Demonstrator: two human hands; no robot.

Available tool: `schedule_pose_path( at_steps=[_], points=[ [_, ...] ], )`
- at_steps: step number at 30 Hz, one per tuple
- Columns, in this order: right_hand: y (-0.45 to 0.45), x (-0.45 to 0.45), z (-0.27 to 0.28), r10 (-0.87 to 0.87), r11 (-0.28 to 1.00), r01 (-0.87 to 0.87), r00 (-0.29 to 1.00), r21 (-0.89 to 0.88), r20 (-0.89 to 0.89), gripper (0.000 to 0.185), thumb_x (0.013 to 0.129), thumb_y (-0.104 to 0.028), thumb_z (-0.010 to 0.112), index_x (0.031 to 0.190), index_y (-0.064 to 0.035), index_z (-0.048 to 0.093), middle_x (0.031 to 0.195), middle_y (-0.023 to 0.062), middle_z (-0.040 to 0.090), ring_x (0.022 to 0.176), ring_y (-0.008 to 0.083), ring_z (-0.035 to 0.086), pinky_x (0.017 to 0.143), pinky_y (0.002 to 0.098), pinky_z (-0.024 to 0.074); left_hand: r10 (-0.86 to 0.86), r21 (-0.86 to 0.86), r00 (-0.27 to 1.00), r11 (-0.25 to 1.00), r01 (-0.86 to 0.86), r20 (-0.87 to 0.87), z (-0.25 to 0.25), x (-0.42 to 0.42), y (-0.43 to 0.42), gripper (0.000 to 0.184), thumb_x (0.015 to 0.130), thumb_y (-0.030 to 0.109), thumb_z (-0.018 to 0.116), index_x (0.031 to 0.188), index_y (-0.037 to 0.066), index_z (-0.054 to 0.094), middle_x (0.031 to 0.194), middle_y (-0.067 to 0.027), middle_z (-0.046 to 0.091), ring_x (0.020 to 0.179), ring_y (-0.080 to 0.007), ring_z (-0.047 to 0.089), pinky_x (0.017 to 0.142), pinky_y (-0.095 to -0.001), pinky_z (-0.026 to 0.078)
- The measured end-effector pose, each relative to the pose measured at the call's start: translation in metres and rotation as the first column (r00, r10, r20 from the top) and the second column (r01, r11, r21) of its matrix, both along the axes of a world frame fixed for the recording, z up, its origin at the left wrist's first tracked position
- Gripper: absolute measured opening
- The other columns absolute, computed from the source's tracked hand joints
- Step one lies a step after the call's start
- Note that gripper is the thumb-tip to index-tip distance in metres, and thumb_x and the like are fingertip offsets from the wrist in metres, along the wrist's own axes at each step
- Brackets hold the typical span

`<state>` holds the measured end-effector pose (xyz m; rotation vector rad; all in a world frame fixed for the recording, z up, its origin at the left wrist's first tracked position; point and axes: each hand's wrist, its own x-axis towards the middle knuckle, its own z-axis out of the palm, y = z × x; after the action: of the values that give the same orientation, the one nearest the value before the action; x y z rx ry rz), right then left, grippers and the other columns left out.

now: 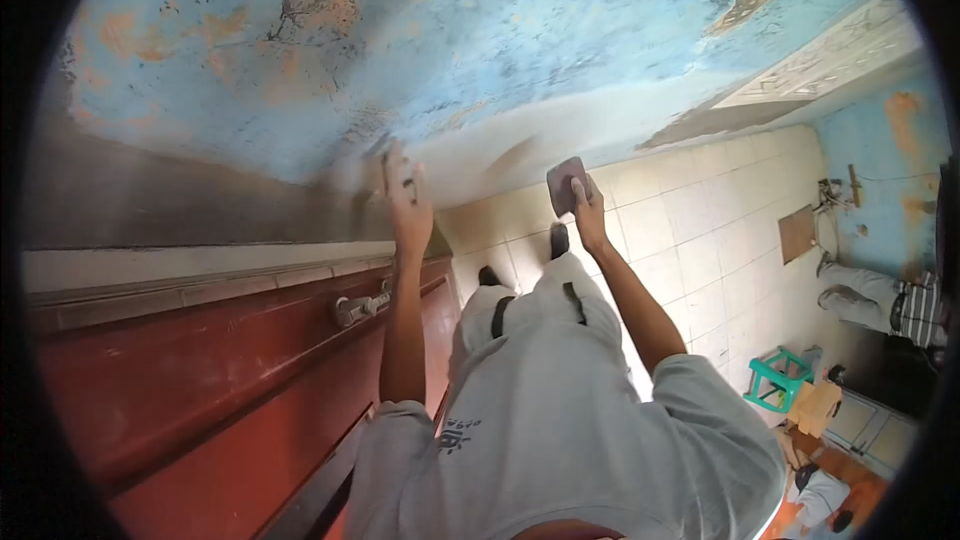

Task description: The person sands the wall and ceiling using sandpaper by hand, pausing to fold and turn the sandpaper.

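My left hand (pixel 408 202) is raised against the wall (pixel 430 50), blurred by motion. Its fingers curl around something with a dark part showing between them, too smeared to name. Patchy blue paint covers the wall, with bare brown spots and a smooth whitish band (pixel 560 130) along the lower part beside my hands. In my right hand (pixel 590 208) is a flat, dark reddish-brown square plate (pixel 566 187), gripped at its edge with the thumb on its face. The plate is held apart from the wall, above the floor.
A red door (pixel 200 390) with a metal handle (pixel 362 308) stands close on the left. Light tiles (pixel 690 230) cover the floor. To the right are a brown board (pixel 797 234), a green stool (pixel 778 380), a person in stripes (pixel 915 312) and another person (pixel 822 495).
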<state>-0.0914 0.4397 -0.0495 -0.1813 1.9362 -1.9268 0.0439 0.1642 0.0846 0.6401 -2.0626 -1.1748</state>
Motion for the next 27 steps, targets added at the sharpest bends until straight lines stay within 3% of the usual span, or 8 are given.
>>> schedule_pose_path(
  at_steps=[4, 7, 12, 18, 21, 23, 24, 27],
  points=[
    [-0.044, -0.053, 0.006, -0.366, 0.899, 0.344, 0.930, -0.271, -0.034, 0.044, 0.109, -0.027, 0.053, 0.140, 0.0031, 0.052, 0.124, 0.0103, 0.063, 0.109, 0.0192, 0.060, 0.092, 0.0344, 0.0506, 0.109, -0.156, 0.985, 0.979, -0.129, -0.133, 0.015, -0.017, -0.012, 0.051, 0.104, 0.008, 0.056, 0.152, 0.004, 0.042, 0.153, -0.0193, 0.037, 0.131, -0.0328, 0.051, 0.099, -0.0407, 0.052],
    [-0.104, -0.082, 0.044, -0.680, 0.719, 0.625, 0.724, -0.304, -0.116, 0.055, 0.110, -0.030, 0.049, 0.148, 0.0104, 0.045, 0.141, 0.0237, 0.059, 0.127, 0.0305, 0.057, 0.107, 0.0383, 0.0432, 0.132, -0.186, 0.972, 0.968, -0.168, -0.194, 0.015, -0.026, -0.013, 0.057, 0.104, 0.011, 0.057, 0.156, 0.004, 0.034, 0.160, -0.0234, 0.020, 0.142, -0.0382, 0.039, 0.107, -0.0461, 0.048],
    [-0.237, -0.029, 0.062, -0.715, 0.699, 0.708, 0.691, -0.097, -0.107, 0.061, 0.112, -0.039, 0.040, 0.143, 0.0132, 0.049, 0.148, 0.0302, 0.052, 0.141, 0.0395, 0.047, 0.119, 0.0390, 0.0323, 0.255, -0.326, 0.938, 0.889, -0.323, -0.235, 0.013, -0.027, -0.051, 0.069, 0.104, 0.016, 0.059, 0.161, 0.005, 0.021, 0.163, -0.0266, 0.010, 0.150, -0.0443, 0.022, 0.113, -0.0533, 0.043],
    [-0.250, -0.024, 0.041, -0.653, 0.754, 0.600, 0.640, -0.268, -0.406, 0.064, 0.113, -0.025, 0.036, 0.162, 0.0057, 0.009, 0.170, 0.0248, 0.014, 0.157, 0.0348, 0.019, 0.127, 0.0377, 0.0175, 0.154, -0.144, 0.973, 0.973, -0.179, -0.171, 0.023, -0.025, -0.037, 0.079, 0.104, 0.017, 0.058, 0.165, 0.007, 0.009, 0.168, -0.0298, -0.003, 0.156, -0.0471, 0.010, 0.120, -0.0559, 0.034],
    [-0.217, -0.076, 0.067, -0.731, 0.678, 0.703, 0.617, -0.213, -0.291, 0.062, 0.113, -0.027, 0.033, 0.162, 0.0058, 0.013, 0.168, 0.0262, 0.019, 0.156, 0.0361, 0.023, 0.127, 0.0378, 0.0180, 0.173, -0.362, 0.984, 0.916, -0.172, -0.028, 0.012, -0.022, -0.043, 0.082, 0.105, 0.017, 0.055, 0.166, 0.007, 0.001, 0.168, -0.0304, -0.013, 0.156, -0.0485, 0.003, 0.124, -0.0560, 0.024],
    [-0.228, -0.054, 0.089, -0.719, 0.695, 0.693, 0.666, -0.192, -0.197, 0.059, 0.112, -0.017, 0.035, 0.162, 0.0060, 0.011, 0.168, 0.0283, 0.015, 0.156, 0.0369, 0.022, 0.126, 0.0375, 0.0195, 0.137, -0.323, 0.990, 0.935, -0.144, -0.044, 0.006, -0.022, -0.042, 0.081, 0.105, 0.017, 0.054, 0.166, 0.006, 0.000, 0.167, -0.0306, -0.016, 0.156, -0.0490, 0.002, 0.125, -0.0556, 0.020],
    [-0.269, -0.045, 0.013, -0.673, 0.722, 0.688, 0.674, -0.074, -0.305, 0.062, 0.113, -0.029, 0.035, 0.160, 0.0085, 0.019, 0.164, 0.0286, 0.028, 0.154, 0.0377, 0.027, 0.127, 0.0401, 0.0195, 0.078, -0.282, 0.995, 0.955, -0.091, -0.060, 0.005, -0.025, -0.041, 0.081, 0.106, 0.017, 0.053, 0.165, 0.005, -0.001, 0.167, -0.0308, -0.018, 0.156, -0.0494, 0.000, 0.125, -0.0552, 0.017],
    [-0.298, 0.021, 0.069, -0.669, 0.718, 0.694, 0.669, -0.049, -0.324, 0.059, 0.112, -0.029, 0.036, 0.157, 0.0097, 0.028, 0.162, 0.0284, 0.033, 0.154, 0.0366, 0.027, 0.126, 0.0392, 0.0194, 0.075, -0.267, 0.997, 0.961, -0.071, 0.003, 0.004, -0.025, -0.040, 0.080, 0.106, 0.016, 0.052, 0.165, 0.004, -0.001, 0.166, -0.0313, -0.019, 0.156, -0.0502, 0.002, 0.125, -0.0548, 0.019]
  ],
)
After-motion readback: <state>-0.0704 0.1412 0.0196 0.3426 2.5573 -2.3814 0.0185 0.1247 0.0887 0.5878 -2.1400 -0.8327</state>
